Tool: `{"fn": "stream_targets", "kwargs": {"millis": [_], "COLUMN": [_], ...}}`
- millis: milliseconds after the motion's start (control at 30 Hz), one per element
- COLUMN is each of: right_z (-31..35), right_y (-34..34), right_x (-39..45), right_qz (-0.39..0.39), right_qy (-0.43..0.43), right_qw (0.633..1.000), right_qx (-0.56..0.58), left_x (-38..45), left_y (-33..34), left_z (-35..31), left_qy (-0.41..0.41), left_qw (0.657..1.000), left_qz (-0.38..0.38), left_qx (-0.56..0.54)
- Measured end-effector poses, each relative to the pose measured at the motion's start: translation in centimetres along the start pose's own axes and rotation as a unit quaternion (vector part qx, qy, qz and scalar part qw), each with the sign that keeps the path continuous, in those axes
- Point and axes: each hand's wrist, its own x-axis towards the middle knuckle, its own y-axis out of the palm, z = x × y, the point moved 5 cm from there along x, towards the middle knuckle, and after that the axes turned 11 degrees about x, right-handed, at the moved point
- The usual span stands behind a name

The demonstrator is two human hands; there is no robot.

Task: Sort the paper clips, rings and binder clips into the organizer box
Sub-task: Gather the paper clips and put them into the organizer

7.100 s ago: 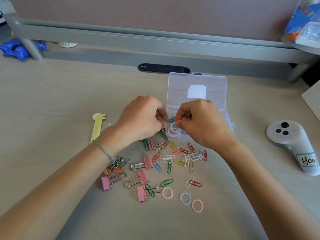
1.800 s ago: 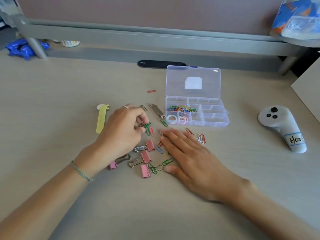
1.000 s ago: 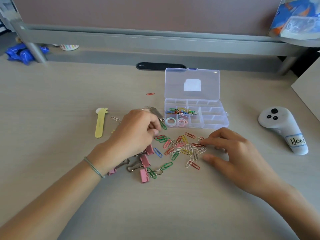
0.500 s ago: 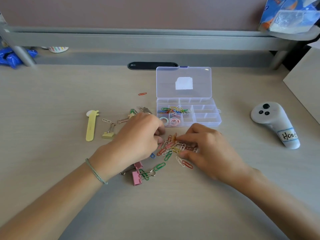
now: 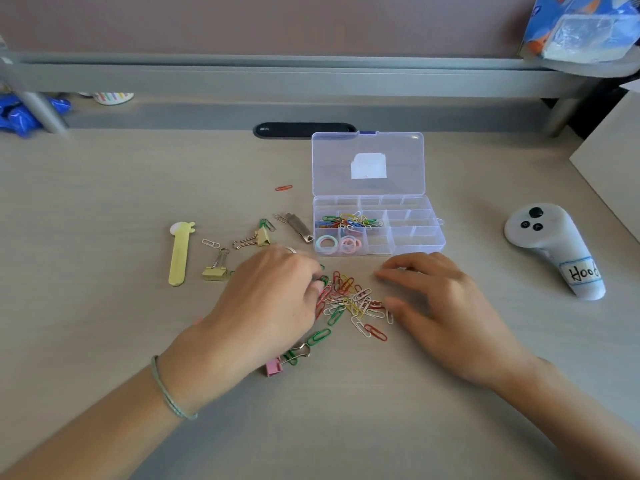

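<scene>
Left hand [image 5: 273,303] has its fingers curled down onto the left edge of the paper clip pile [image 5: 349,299]; can't tell if it's actually pinching one. Right hand [image 5: 440,306] sits just right of the pile, fingers loosely spread, holding nothing. The pile lies just in front of the organizer box [image 5: 412,237], lid up, clips and rings [image 5: 337,243] already inside. Yellow binder clips [image 5: 215,270] sit off to the pile's left, a pink binder clip [image 5: 273,367] just nearer than it.

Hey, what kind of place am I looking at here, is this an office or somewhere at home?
Probably an office desk: a partition panel backs the desk, a cable slot is set in its top, and stationery fills the organizer box.
</scene>
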Motion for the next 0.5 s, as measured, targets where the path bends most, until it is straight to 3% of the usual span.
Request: {"fn": "stream_targets", "kwargs": {"millis": [200,333,500], "right_z": [1.1,0.7,1.4], "right_y": [1.1,2.1,3.0], "right_x": [-1.8,-3.1,-1.4], "right_qz": [0.066,0.148,0.156], "right_qy": [-0.017,0.002,-0.003], "right_qw": [0.995,0.978,0.972], "right_qx": [-0.070,-0.146,-0.173], "left_x": [-1.5,-1.8,-1.8], "left_y": [0.3,0.1,0.3], "left_z": [-3.3,-2.8,0.0], "left_qy": [0.070,0.060,0.019], "left_qw": [0.993,0.984,0.986], "left_qz": [0.033,0.051,0.058], "left_qx": [-0.091,-0.160,-0.155]}}
